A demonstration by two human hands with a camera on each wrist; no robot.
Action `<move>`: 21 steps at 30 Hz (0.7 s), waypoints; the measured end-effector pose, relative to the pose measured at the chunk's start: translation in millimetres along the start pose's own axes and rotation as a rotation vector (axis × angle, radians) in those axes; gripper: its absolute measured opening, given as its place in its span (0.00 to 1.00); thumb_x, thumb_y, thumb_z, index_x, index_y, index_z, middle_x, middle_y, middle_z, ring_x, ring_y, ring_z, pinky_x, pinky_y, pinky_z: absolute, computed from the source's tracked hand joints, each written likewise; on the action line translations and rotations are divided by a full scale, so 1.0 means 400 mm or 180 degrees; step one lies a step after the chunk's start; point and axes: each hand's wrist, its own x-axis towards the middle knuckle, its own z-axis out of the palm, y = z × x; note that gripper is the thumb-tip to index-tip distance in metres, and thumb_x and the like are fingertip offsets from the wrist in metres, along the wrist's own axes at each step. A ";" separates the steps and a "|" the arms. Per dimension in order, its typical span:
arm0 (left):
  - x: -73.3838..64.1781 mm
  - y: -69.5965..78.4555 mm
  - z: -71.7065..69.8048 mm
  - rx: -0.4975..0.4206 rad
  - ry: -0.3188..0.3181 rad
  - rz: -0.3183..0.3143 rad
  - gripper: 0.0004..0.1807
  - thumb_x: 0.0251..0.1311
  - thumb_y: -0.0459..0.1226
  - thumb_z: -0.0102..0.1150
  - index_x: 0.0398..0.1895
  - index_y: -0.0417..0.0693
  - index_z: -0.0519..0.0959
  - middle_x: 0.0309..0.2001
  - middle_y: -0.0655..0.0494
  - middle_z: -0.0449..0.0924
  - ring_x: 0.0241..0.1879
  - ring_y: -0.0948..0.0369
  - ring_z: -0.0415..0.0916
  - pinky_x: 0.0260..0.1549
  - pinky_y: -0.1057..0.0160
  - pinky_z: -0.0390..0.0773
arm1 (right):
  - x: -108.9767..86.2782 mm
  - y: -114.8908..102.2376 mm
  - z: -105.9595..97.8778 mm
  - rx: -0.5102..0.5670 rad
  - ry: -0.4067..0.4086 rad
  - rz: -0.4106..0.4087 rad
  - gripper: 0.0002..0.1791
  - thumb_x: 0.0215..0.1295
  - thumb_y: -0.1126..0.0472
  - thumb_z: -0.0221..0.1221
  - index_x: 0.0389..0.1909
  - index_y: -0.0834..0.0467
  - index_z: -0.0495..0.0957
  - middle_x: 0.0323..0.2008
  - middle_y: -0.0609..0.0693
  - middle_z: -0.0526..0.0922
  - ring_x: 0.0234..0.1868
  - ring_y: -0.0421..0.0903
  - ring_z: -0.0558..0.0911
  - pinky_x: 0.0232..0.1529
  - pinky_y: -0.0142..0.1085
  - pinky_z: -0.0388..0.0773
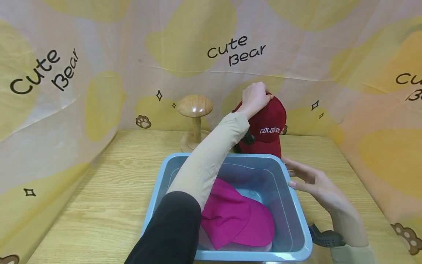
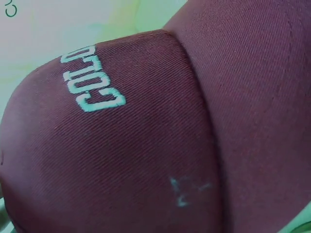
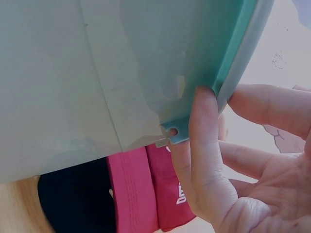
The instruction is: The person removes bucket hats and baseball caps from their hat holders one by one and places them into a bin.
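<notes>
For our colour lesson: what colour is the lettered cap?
The cap is dark red, best seen in the head view.

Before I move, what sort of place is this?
Probably a makeshift booth rather than an ordinary room: "Cute Bear" cloth hangs along the back and both sides of a wood-grain tabletop, with a mushroom-shaped wooden stand near the back.

A light wood-grain tabletop carries a blue bin at near centre. Beyond it, slightly left, rises a mushroom-shaped wooden stand.
</notes>
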 end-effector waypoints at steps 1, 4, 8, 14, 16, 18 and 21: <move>0.001 0.001 -0.001 0.0005 0.0010 0.0008 0.11 0.63 0.52 0.57 0.41 0.69 0.86 0.44 0.69 0.85 0.44 0.67 0.80 0.39 0.64 0.76 | 0.000 0.000 0.000 0.0003 -0.0001 0.0002 0.31 0.66 0.70 0.52 0.71 0.59 0.61 0.60 0.49 0.75 0.55 0.40 0.78 0.50 0.33 0.75; 0.002 0.005 -0.006 0.0004 0.0014 0.0034 0.10 0.62 0.53 0.57 0.41 0.71 0.86 0.44 0.71 0.85 0.44 0.68 0.80 0.39 0.64 0.76 | 0.001 -0.001 0.000 0.0014 -0.0007 0.0001 0.31 0.66 0.71 0.52 0.71 0.59 0.60 0.60 0.50 0.75 0.55 0.40 0.78 0.51 0.32 0.74; 0.000 0.009 -0.018 0.0009 0.0003 0.0092 0.10 0.61 0.53 0.58 0.43 0.73 0.85 0.45 0.72 0.85 0.45 0.68 0.80 0.40 0.65 0.75 | 0.001 -0.001 0.001 0.0005 -0.0006 0.0005 0.31 0.66 0.71 0.52 0.71 0.59 0.60 0.61 0.49 0.75 0.54 0.40 0.78 0.50 0.33 0.75; -0.007 0.008 -0.034 0.0030 -0.0018 0.0195 0.10 0.61 0.53 0.58 0.44 0.75 0.85 0.46 0.73 0.85 0.46 0.69 0.79 0.41 0.65 0.75 | 0.004 0.001 0.002 -0.0007 0.0018 0.0003 0.31 0.65 0.71 0.52 0.70 0.60 0.60 0.61 0.48 0.75 0.53 0.40 0.78 0.50 0.32 0.75; -0.009 0.007 -0.038 0.0021 -0.0023 0.0243 0.10 0.61 0.53 0.58 0.44 0.74 0.85 0.46 0.73 0.85 0.46 0.69 0.79 0.41 0.65 0.75 | 0.005 0.001 0.003 -0.0003 0.0012 -0.0005 0.31 0.65 0.71 0.51 0.71 0.60 0.60 0.61 0.48 0.74 0.53 0.40 0.78 0.50 0.32 0.75; -0.010 0.006 -0.040 0.0005 -0.0043 0.0277 0.10 0.61 0.53 0.58 0.44 0.74 0.85 0.46 0.73 0.85 0.46 0.69 0.79 0.40 0.66 0.75 | 0.006 0.001 0.004 -0.0005 0.0008 -0.0011 0.31 0.66 0.71 0.51 0.71 0.60 0.60 0.61 0.49 0.74 0.53 0.40 0.78 0.50 0.32 0.75; -0.011 0.005 -0.046 -0.0028 -0.0083 0.0296 0.11 0.61 0.54 0.58 0.44 0.74 0.85 0.47 0.73 0.84 0.46 0.69 0.79 0.39 0.66 0.75 | 0.008 0.001 0.005 -0.0015 0.0000 -0.0020 0.31 0.66 0.71 0.51 0.71 0.59 0.60 0.61 0.49 0.74 0.54 0.41 0.78 0.50 0.33 0.75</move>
